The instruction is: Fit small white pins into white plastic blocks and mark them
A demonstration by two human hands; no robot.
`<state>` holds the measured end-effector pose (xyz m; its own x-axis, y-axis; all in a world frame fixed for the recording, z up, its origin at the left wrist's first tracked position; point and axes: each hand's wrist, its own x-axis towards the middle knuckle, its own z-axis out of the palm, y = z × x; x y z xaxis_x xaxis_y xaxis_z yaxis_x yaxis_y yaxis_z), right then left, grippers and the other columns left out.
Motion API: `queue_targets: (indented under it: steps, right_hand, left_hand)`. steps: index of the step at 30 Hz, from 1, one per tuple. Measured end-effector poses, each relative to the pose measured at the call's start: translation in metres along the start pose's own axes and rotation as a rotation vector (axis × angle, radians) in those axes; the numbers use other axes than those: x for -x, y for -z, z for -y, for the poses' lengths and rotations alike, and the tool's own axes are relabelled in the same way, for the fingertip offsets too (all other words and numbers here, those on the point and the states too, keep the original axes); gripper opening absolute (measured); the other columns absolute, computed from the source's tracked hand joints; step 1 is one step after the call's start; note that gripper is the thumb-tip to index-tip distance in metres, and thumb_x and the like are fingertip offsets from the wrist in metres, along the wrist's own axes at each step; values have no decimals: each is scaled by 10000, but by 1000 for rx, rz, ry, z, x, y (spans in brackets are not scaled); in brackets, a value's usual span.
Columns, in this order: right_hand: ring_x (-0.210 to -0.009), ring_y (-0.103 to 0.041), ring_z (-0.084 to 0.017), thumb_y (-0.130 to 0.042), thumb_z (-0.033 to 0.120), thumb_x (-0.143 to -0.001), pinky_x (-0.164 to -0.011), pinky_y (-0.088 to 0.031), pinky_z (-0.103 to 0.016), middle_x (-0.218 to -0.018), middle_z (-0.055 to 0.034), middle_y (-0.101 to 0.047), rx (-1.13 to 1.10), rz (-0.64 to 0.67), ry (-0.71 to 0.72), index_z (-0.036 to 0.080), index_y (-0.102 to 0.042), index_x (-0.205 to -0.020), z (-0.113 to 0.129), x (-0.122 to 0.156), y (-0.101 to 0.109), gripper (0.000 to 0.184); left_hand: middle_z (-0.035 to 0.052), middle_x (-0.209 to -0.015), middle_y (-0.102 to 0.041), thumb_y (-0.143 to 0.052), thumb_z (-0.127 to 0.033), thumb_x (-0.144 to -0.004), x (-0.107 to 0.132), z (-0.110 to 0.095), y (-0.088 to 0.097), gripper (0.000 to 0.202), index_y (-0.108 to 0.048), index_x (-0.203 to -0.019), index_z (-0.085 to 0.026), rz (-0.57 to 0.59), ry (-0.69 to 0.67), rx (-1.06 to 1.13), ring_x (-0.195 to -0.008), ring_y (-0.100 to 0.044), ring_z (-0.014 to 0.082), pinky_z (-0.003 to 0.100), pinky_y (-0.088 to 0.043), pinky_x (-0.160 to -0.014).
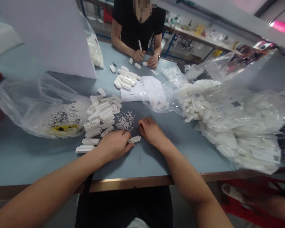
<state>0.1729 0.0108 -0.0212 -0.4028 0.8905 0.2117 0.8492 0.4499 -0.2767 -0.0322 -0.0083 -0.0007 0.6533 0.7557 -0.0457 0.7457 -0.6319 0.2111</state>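
"Is your left hand (114,145) gripping that white plastic connector (134,139)?"

"No, it lies open, palm down, fingertips against it. Your right hand (152,132) rests open just beside it on the blue table (38,164)."

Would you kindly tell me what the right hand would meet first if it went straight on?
The right hand would probably reach the heap of tiny white pieces first; depth is unclear.

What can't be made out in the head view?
Head view:
- Table under the left hand: hidden by that hand.
- Small white pieces: too small to tell shape.
- Label text on the clear plastic bag: too small to read.
- White stick in the co-worker's hand: too small to identify.
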Motion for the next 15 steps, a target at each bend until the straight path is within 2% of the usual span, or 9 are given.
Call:
queue_targets:
  steps: [7,15]
  right_hand:
    - [-926,-565,-201,-487,24,-811,-824,-468,-317,-974,-90,-627,-149,-40,-28,181,-619,-982,-5,6,4,268]
    - [-871,-641,-157,-486,132,-924,-784,-487,-270,-941,-58,-690,-335,-78,-81,194,-659,-1004,-8,16,15,200]
  left_hand:
    - [102,-872,-679,-526,-413,-904,0,0,2,269,-632,-927,-167,6,11,1,-796,-671,258,361,-487,-697]
    - [104,-896,-681,-524,-425,-907,-1,2,-1,288,-643,-966,-170,-2,11,4,-806,-664,251,353,-486,-715]
